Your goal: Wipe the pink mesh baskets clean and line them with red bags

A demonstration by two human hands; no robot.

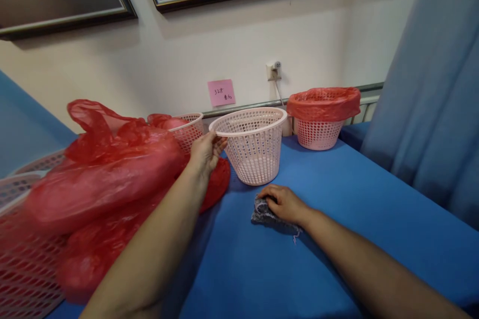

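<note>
My left hand (205, 151) grips the near-left rim of an unlined pink plastic basket (254, 152) that stands upright on the blue table (337, 194). My right hand (283, 203) rests on the table in front of the basket, its fingers curled over a small grey knitted cloth (262, 214). A heap of red plastic bags (108, 174) lies just left of my left arm.
A second pink basket lined with a red bag (324, 117) stands at the back right. Another basket (187, 132) sits behind the bag heap, and more pink baskets (22, 254) lie at the far left. A blue curtain (430, 84) hangs on the right.
</note>
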